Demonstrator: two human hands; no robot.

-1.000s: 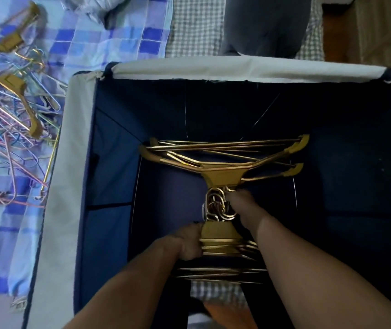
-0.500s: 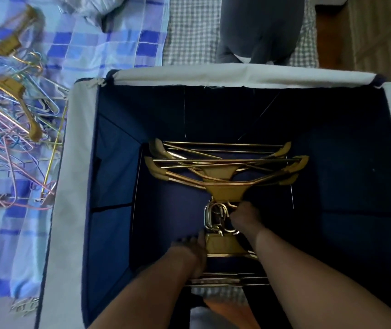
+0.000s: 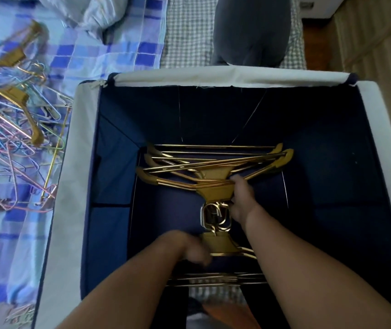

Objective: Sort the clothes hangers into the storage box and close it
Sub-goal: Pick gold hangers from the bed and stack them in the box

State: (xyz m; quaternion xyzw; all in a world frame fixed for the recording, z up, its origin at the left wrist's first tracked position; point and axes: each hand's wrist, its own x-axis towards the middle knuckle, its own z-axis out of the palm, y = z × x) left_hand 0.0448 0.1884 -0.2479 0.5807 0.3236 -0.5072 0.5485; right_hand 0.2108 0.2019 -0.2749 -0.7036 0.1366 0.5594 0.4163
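Hands are working low inside the storage box [image 3: 57,233], near to far. Nearest, the left hand [image 3: 189,249] is curling onto the near gold bundle [image 3: 220,243]. Beyond it, the right hand [image 3: 242,200] is now sliding up from the hooks [image 3: 216,216], fingers gripping the far gold hangers [image 3: 213,162], squaring that stack. Far to the left hand's left, a tangled wire-hanger pile [image 3: 11,138] is waiting on the bed [image 3: 109,53], so sorting is far from finished.
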